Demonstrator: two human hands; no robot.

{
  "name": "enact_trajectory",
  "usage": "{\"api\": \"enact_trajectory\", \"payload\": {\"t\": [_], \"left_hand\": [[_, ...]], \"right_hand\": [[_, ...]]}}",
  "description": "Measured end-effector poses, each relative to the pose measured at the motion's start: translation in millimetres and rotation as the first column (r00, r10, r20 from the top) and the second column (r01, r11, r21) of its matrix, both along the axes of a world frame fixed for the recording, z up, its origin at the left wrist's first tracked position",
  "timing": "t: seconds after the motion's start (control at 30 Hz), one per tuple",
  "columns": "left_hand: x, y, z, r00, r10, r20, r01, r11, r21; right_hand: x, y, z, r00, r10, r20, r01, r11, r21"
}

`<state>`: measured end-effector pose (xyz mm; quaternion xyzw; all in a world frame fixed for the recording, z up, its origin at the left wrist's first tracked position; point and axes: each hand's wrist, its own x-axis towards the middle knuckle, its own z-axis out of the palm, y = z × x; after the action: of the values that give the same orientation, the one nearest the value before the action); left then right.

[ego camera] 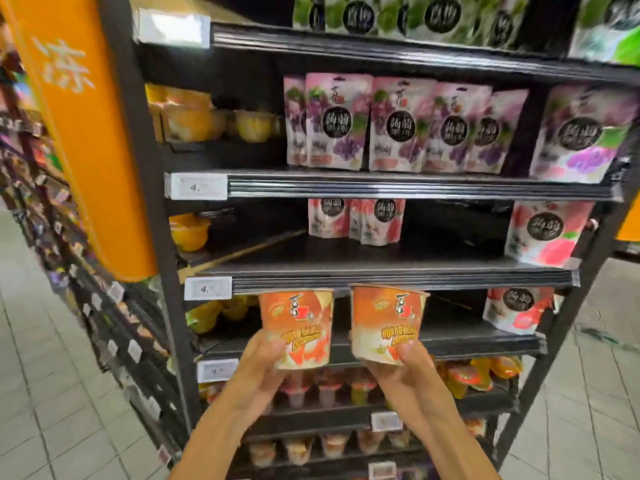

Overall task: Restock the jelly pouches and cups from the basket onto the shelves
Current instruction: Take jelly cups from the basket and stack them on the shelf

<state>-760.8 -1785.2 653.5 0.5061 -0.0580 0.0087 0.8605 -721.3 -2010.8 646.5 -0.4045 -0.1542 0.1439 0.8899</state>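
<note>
Jelly cups [296, 327], two of them, orange and white, are held up in front of the shelf rack [161, 237], one in each hand. The left hand [258, 367] grips the left cup [298, 317] near its bottom, with the fingers curled round it. The right hand [407, 367] grips the right cup [386, 320] the same way, low down. Both cups stand upright, tipped just a little, and there is a gap between them, so they do not touch. Their tops reach the front edge of the shelf above, near a white price tag [207, 288]. Behind the cups is a dark shelf [467, 337] with a red pouch [516, 310] standing at its right end and some yellow packs [214, 313], too blurry to name, at its left end. One shelf up, pink pouches [356, 220] stand near the back, a bigger pink pouch [547, 233] stands at the right, and a yellow fruit cup [188, 232] sits at the left. Higher still is a row of purple grape pouches [398, 123], packed close side by side. Green pouches [440, 15] stand on the top shelf. Below the hands, small jelly cups [329, 386] in many colours stand in rows. A big orange post [79, 133] stands to the left of the rack, and the floor [34, 375] has pale tiles.
</note>
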Motion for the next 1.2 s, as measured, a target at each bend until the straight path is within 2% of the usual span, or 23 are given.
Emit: {"api": "enact_trajectory", "payload": {"t": [0.2,0.33,0.5,0.73,0.87,1.0,1.13,1.2], "left_hand": [[14,-5,69,0.99,-0.021,0.141,0.027,0.999,-0.041],[25,-18,111,0.978,-0.017,0.209,0.01,0.999,0.034],[46,-37,163,0.929,0.024,0.369,-0.117,0.966,0.23],[87,-31,257,0.841,0.093,0.533,-0.277,0.92,0.277],[104,-21,333,0.752,0.133,0.646,-0.419,0.853,0.312],[117,-22,413,0.647,0.225,0.729,-0.588,0.756,0.288],[129,-27,484,0.529,0.216,0.82,-0.696,0.663,0.274],[139,-27,512,0.471,0.221,0.854,-0.742,0.623,0.248]], "right_hand": [[18,3,64,0.973,-0.055,0.223,0.068,0.996,-0.052],[29,2,102,0.939,-0.065,0.337,0.094,0.993,-0.071],[49,-8,148,0.891,-0.097,0.444,0.144,0.987,-0.074],[90,-20,230,0.817,-0.19,0.544,0.238,0.971,-0.019],[111,-30,304,0.707,-0.278,0.651,0.363,0.932,0.004],[133,-36,385,0.64,-0.355,0.681,0.397,0.912,0.103],[150,-32,462,0.59,-0.383,0.711,0.423,0.897,0.131],[159,-29,497,0.533,-0.422,0.733,0.486,0.862,0.143]]}}
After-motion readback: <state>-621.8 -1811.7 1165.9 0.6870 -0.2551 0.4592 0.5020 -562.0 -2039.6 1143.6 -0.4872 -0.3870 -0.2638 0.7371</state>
